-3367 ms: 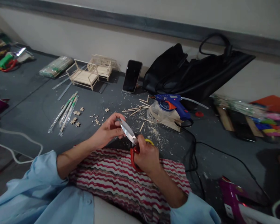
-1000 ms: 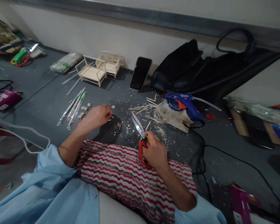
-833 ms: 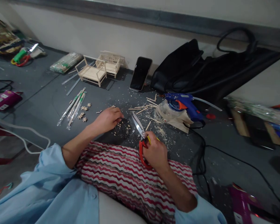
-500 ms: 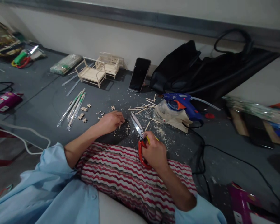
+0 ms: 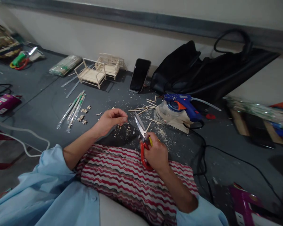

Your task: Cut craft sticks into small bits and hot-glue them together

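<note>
My right hand [image 5: 156, 153] grips a pair of scissors [image 5: 141, 128] with red and yellow handles, its blades pointing up and away from me. To the left of the blade tips is my left hand [image 5: 112, 121], thumb and fingers pinched together; whatever they hold is too small to make out. Tiny cut wood bits [image 5: 125, 130] lie on the dark table beneath and beside it. Just beyond the scissors are several thin wooden sticks [image 5: 141, 110]. Small flower-shaped wooden pieces [image 5: 84, 110] rest left of my left hand.
A blue glue gun [image 5: 186, 105] lies over a plastic tub [image 5: 163, 112], its black cord running right. Behind are miniature wooden furniture pieces [image 5: 91, 75], a leaning phone [image 5: 140, 76] and a black bag [image 5: 202, 72]. Wrapped sticks [image 5: 73, 108] lie left; a striped cushion [image 5: 122, 172] covers my lap.
My left hand has lifted slightly from the table bits and turned, its thumb and fingers now pinched near the blade tips. The scissors stay in my right hand, with little movement.
</note>
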The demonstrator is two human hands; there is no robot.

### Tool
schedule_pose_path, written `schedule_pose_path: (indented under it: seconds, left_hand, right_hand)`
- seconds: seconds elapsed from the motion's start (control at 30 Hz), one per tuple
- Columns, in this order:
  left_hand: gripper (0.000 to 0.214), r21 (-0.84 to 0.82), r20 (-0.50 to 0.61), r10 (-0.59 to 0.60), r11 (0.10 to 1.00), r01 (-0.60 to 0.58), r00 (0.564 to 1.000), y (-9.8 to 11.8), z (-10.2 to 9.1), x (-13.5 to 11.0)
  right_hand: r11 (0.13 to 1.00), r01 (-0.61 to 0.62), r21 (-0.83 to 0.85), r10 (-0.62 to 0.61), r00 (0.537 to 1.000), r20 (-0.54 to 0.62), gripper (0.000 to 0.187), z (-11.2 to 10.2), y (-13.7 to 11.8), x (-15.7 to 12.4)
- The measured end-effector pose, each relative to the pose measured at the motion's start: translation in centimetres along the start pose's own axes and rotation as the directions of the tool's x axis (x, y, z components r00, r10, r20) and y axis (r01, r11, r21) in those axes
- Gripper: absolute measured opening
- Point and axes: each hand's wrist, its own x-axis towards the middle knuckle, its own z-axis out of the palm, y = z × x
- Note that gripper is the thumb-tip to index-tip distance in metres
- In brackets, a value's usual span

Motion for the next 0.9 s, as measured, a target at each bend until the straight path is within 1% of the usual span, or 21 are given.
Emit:
schedule_pose_path:
  seconds: [0.1, 0.17, 0.27, 0.5, 0.63, 0.77, 0.9]
  left_hand:
    - [0.018, -0.180, 0.000, -0.080, 0.980, 0.079, 0.997, 0.4, 0.3, -0.3]
    - [0.018, -0.235, 0.027, -0.108, 0.965, 0.112, 0.994, 0.5, 0.5, -0.4]
    - [0.016, -0.281, 0.064, -0.112, 0.951, 0.126, 0.992, 0.6, 0.7, -0.7]
    - [0.015, -0.306, 0.060, -0.072, 0.948, 0.087, 0.996, 0.2, 1.5, -1.3]
    - [0.018, -0.305, 0.056, 0.003, 0.952, 0.014, 0.998, -0.2, 2.2, -1.7]
    - [0.024, -0.276, -0.007, 0.069, 0.959, -0.068, 0.998, -0.6, 2.8, -1.9]
    - [0.030, -0.247, -0.064, 0.074, 0.965, -0.087, 0.995, -0.9, 3.1, -2.1]
  right_hand:
    - [1.000, 0.013, 0.017, -0.013, 1.000, -0.004, 0.023, 0.0, -0.1, -0.1]
    - [1.000, 0.023, 0.016, -0.023, 1.000, -0.008, 0.024, 0.0, -0.3, -0.3]
    - [0.999, 0.044, -0.023, -0.044, 0.999, -0.009, 0.026, -0.1, -0.5, -0.5]
    - [0.993, 0.094, -0.076, -0.093, 0.996, 0.012, 0.026, -0.1, -0.8, -0.7]
    - [0.991, 0.090, -0.100, -0.089, 0.996, 0.015, 0.025, -0.1, -0.9, -0.7]
    - [0.987, 0.087, -0.132, -0.086, 0.996, 0.011, 0.023, -0.1, -1.0, -0.8]
    - [0.984, 0.085, -0.157, -0.084, 0.996, 0.010, 0.021, 0.0, -1.1, -0.8]
